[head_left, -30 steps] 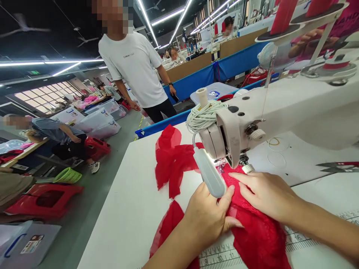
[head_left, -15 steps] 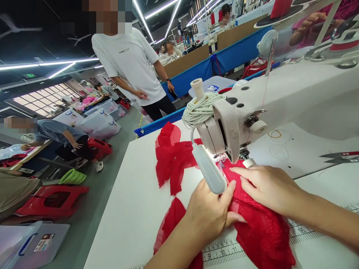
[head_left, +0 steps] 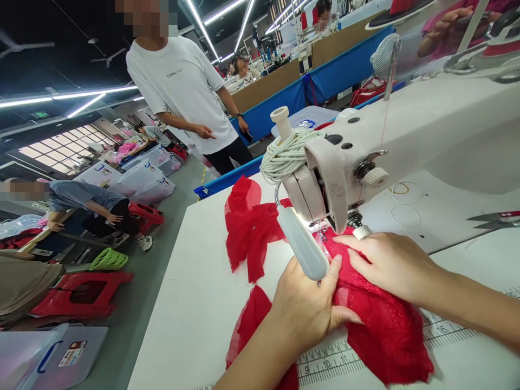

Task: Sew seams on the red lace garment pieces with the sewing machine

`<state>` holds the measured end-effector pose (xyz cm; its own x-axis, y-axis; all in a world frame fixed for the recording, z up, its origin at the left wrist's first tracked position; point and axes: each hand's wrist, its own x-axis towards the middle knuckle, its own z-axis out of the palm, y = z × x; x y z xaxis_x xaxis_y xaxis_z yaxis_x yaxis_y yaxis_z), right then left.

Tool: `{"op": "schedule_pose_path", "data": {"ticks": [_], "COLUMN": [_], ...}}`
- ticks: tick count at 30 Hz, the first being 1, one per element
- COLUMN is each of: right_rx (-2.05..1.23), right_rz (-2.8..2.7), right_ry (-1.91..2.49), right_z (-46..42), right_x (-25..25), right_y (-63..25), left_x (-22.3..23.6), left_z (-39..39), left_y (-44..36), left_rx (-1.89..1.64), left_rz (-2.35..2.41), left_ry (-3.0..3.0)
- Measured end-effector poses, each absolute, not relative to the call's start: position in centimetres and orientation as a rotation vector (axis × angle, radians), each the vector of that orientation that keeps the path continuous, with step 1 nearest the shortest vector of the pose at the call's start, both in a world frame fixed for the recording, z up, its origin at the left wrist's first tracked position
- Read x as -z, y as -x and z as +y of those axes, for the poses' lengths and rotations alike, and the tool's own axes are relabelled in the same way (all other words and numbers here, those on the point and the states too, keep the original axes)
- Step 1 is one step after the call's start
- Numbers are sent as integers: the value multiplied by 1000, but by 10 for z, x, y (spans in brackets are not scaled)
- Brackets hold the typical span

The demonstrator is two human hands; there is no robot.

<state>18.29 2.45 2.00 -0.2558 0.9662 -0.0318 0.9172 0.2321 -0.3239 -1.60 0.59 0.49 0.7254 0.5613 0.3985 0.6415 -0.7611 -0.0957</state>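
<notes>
A red lace fabric (head_left: 377,330) lies on the white table (head_left: 195,303) under the head of a white sewing machine (head_left: 390,146). My left hand (head_left: 306,309) presses flat on the fabric just in front of the needle, thumb spread out, fingers partly behind the small lamp (head_left: 303,244). My right hand (head_left: 392,262) lies flat on the lace to the right of the presser foot, fingers stretched toward the needle. More red sheer cloth (head_left: 249,227) is bunched on the far side of the machine head.
Scissors (head_left: 493,219) rest at the right edge. A ruler strip (head_left: 325,363) runs along the table's near edge. A person in a white T-shirt (head_left: 187,92) stands beyond the table. Red stools (head_left: 79,292), a green basket (head_left: 108,260) and plastic bins (head_left: 138,179) line the aisle at left.
Both hands have kept their flat hold on the lace, which has shifted slightly toward the needle. The view has tilted a little. The standing person has moved an arm forward.
</notes>
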Motion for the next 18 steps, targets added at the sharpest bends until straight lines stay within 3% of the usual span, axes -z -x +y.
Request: {"op": "schedule_pose_path", "data": {"ticks": [18], "right_rx": [-472], "right_rz": [-2275], "right_ry": [1910], "right_z": [26], "right_x": [-22], "right_y": [-182], "left_x": [-4], "left_z": [6], "left_y": [15], "left_rx": [467], "left_rz": [-972], "left_ry": [2666]}}
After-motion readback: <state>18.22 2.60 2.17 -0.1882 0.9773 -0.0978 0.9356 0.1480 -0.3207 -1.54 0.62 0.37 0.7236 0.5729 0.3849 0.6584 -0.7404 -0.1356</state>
